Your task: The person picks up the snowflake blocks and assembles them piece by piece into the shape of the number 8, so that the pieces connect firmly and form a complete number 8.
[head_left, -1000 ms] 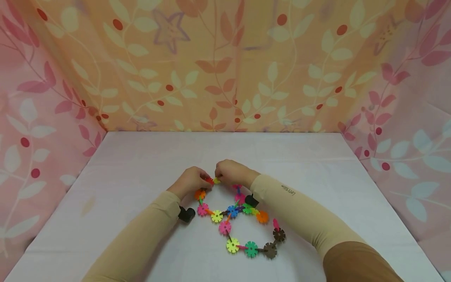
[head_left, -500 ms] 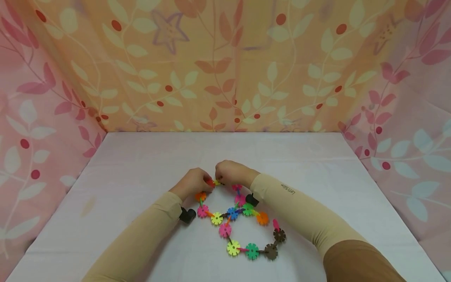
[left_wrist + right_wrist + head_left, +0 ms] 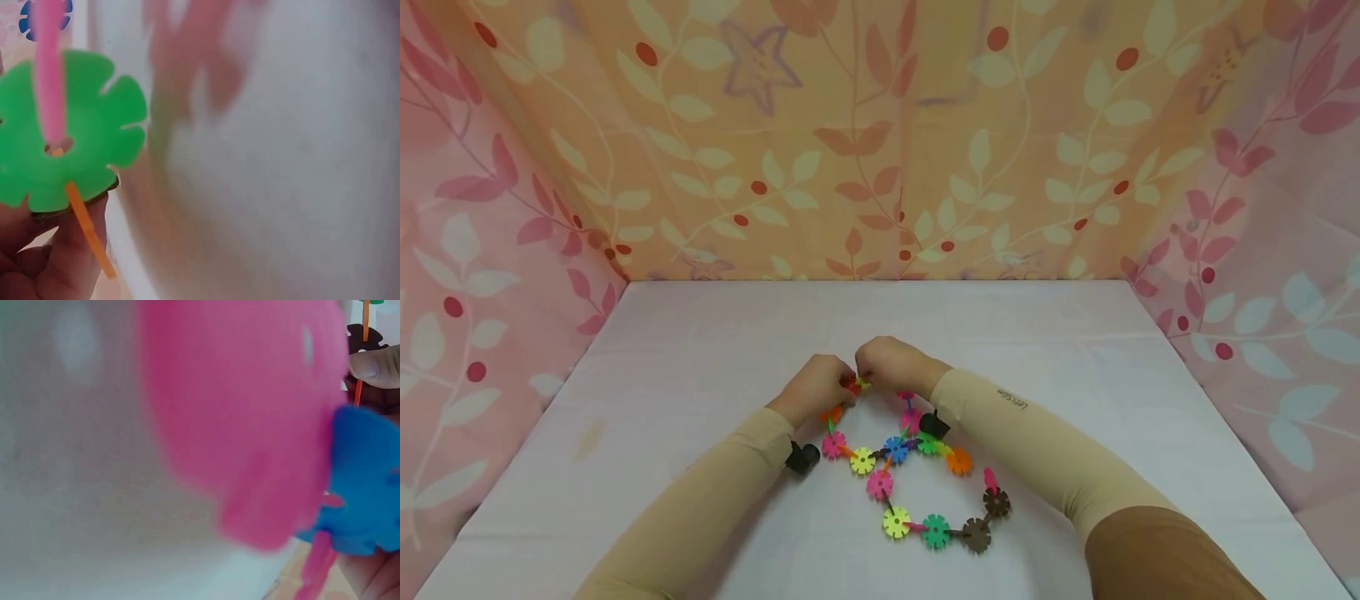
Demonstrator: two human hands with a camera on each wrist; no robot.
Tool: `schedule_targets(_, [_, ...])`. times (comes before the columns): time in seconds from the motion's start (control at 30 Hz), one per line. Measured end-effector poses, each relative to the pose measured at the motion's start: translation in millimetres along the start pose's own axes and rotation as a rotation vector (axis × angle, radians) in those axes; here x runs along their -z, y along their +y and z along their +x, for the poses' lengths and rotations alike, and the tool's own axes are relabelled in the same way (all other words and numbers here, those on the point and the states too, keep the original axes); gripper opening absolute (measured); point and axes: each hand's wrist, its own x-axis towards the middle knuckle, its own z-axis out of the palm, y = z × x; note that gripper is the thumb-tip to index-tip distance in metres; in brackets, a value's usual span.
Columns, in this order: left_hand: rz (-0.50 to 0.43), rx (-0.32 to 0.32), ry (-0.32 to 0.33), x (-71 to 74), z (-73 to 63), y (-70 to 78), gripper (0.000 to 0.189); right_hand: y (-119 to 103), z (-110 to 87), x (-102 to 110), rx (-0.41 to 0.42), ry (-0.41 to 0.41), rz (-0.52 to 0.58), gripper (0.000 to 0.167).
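Observation:
A chain of notched plastic snowflake discs (image 3: pixel 880 483) in many colours forms two joined loops on the table. My left hand (image 3: pixel 815 387) pinches a red disc (image 3: pixel 853 386) at the far side of the upper loop. Beside it, my right hand (image 3: pixel 895 365) grips the chain by a yellow disc (image 3: pixel 864 382), its fingertips hidden behind the hand. In the left wrist view a green disc (image 3: pixel 81 125) hides part of the fingers. The right wrist view has a blurred pink disc (image 3: pixel 244 394), a blue disc (image 3: pixel 365 481) and a thumb on a dark brown disc (image 3: pixel 359 337).
The lower loop has a gap at its right, between an orange disc (image 3: pixel 959 461) and a pink disc (image 3: pixel 990 480). A white cloth covers the table (image 3: pixel 700 325). Patterned curtains (image 3: pixel 880 167) stand at its back and sides. Black wrist cameras (image 3: pixel 802 457) hang near the chain.
My left hand has shifted slightly right, toward the right hand, drawing the upper loop's left side with it. The right hand stays nearly in place. The lower loop has barely moved.

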Motion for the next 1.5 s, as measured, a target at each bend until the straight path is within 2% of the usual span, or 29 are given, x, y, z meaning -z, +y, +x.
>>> schedule_targets(0.23, [0.023, -0.019, 0.012, -2.3, 1.4, 2.1, 0.015, 0, 1.8, 0, -0.008, -0.010, -0.010, 0.015])
schedule_targets(0.37, [0.023, -0.011, 0.020, -3.0, 3.3, 1.8, 0.017, 5, 3.5, -3, -0.010, 0.001, 0.013, 0.014])
schedule_targets(0.53, [0.019, 0.006, -0.001, -3.5, 8.3, 2.4, 0.016, 12, 5.9, -5, -0.020, 0.009, 0.045, 0.013])
schedule_targets(0.7, [0.020, -0.002, 0.007, -5.0, 11.4, 2.8, 0.014, 16, 6.6, -6, -0.008, 0.021, 0.046, 0.013])
schedule_targets(0.87, [0.037, -0.002, 0.033, -5.7, 10.5, 3.3, 0.013, 14, 6.7, -5, -0.027, -0.028, 0.042, 0.011])
schedule_targets(1.03, [0.043, 0.007, 0.033, -4.4, 7.7, 3.4, 0.016, 11, 3.3, -3, -0.095, -0.088, 0.039, 0.010])
schedule_targets(1.1, [0.034, 0.035, 0.016, -3.0, 6.1, 2.1, 0.021, 12, -4.2, 3, -0.138, -0.089, 0.064, 0.019])
schedule_targets(1.2, [0.032, 0.091, -0.028, 2.0, 3.6, 0.1, 0.034, 17, -24.3, 19, -0.188, -0.039, 0.115, 0.032])
schedule_targets(1.3, [0.065, 0.139, -0.071, 11.9, 0.3, 1.8, 0.048, 25, -54.4, 36, -0.224, 0.007, 0.156, 0.028])
schedule_targets(1.37, [0.094, 0.153, -0.086, 19.9, -1.9, 5.1, 0.054, 29, -77.3, 41, -0.242, -0.004, 0.193, 0.021])
schedule_targets(1.43, [0.120, 0.138, -0.083, 27.1, -4.0, 11.5, 0.057, 32, -99.6, 40, -0.260, -0.050, 0.228, 0.015])
schedule_targets(1.5, [0.136, 0.087, -0.076, 30.5, -5.7, 20.5, 0.056, 34, -120.0, 33, -0.277, -0.112, 0.265, 0.012])
